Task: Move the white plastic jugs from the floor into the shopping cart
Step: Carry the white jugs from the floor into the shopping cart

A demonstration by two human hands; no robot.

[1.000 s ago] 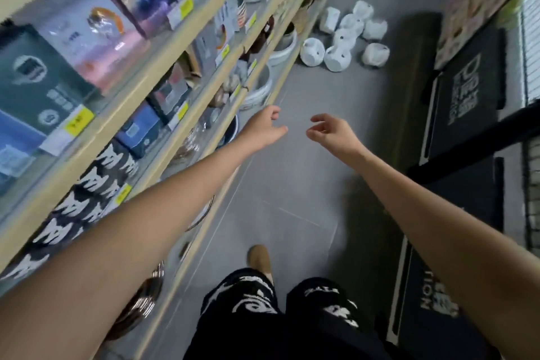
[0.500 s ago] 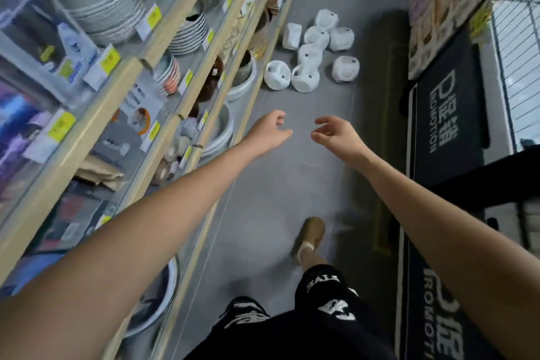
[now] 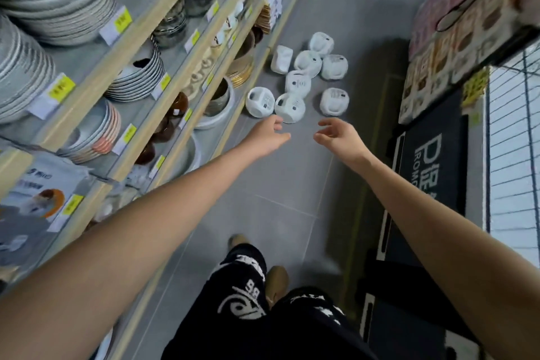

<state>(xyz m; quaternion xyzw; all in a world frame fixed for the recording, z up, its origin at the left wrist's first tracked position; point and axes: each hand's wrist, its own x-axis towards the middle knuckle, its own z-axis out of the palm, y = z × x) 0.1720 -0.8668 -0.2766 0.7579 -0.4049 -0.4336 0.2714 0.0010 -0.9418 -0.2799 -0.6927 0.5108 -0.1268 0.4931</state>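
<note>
Several white plastic jugs (image 3: 298, 83) lie in a loose cluster on the grey tiled floor, close to the foot of the shelving. The nearest jug (image 3: 290, 107) lies just beyond my left hand (image 3: 268, 137), and another jug (image 3: 334, 101) sits apart to the right. My left hand reaches forward with loosely curled fingers and holds nothing. My right hand (image 3: 339, 136) is stretched out beside it, fingers relaxed, also holding nothing. Neither hand touches a jug. No shopping cart shows in this view.
Wooden shelving (image 3: 140, 79) stacked with plates and bowls runs along the left. A dark mat (image 3: 432, 161) with white lettering and a wire rack (image 3: 514, 137) stand on the right. My legs in black patterned shorts (image 3: 263, 313) and brown shoes are below.
I have walked forward along the aisle, so the jugs now lie much nearer to my hands. Both arms stay stretched out, hands still holding nothing.
</note>
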